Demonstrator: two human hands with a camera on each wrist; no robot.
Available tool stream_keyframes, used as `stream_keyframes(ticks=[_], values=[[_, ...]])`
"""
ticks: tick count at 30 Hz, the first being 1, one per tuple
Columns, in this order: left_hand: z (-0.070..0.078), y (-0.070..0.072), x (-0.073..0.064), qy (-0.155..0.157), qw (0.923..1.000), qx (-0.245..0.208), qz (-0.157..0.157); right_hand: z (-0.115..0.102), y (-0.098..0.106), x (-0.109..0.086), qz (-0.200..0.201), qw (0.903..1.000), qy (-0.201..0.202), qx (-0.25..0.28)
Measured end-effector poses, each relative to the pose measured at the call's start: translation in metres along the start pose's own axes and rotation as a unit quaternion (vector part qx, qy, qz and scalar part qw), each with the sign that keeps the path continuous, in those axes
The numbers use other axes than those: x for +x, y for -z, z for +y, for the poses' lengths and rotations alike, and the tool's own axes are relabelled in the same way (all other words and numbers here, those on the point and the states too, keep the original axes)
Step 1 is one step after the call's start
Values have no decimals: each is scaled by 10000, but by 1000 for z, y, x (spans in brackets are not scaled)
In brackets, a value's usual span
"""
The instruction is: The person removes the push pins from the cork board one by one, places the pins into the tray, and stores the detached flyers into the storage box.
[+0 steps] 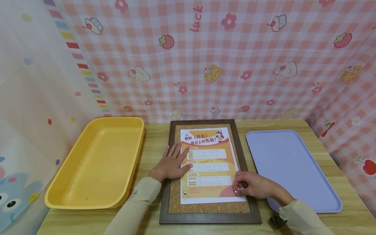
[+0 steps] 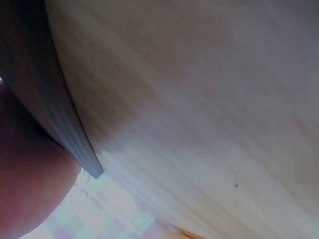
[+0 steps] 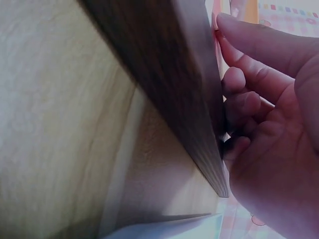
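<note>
A framed cork board (image 1: 202,208) lies on the table with a printed orange-and-white poster (image 1: 209,154) on it. Small silver push pins sit at its top left (image 1: 187,135), top right (image 1: 220,132) and bottom left (image 1: 185,192) corners. With fingers spread, my left hand (image 1: 170,164) rests flat across the poster's left edge and the frame. At the lower right corner, my right hand (image 1: 255,184) pinches another push pin (image 1: 235,192) between thumb and index finger, against the paper. In the right wrist view, the other fingers (image 3: 241,105) curl beside the dark frame (image 3: 172,64).
A yellow tray (image 1: 129,192) stands left of the board, and a lavender tray (image 1: 293,169) lies to its right, under the right forearm. Patterned cloth (image 1: 188,65) hangs behind the wooden table (image 1: 152,137) and at both sides. A black object (image 1: 277,222) is by the right sleeve.
</note>
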State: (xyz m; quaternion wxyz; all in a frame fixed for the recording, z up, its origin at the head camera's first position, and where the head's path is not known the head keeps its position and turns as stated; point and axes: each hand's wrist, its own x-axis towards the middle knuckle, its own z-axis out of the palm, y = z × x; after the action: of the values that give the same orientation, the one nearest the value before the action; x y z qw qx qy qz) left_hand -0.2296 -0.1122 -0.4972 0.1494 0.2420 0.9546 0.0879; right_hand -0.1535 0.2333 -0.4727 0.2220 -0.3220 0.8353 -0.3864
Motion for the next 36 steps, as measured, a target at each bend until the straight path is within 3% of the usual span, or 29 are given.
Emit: stream_keyframes(ticks=[26, 36], values=[[1, 0, -1, -33, 10000, -44, -22, 1, 1, 1, -95, 9999, -12, 55], [5, 7, -6, -92, 9999, -50, 24, 1, 1, 1, -114, 9998, 87, 155]])
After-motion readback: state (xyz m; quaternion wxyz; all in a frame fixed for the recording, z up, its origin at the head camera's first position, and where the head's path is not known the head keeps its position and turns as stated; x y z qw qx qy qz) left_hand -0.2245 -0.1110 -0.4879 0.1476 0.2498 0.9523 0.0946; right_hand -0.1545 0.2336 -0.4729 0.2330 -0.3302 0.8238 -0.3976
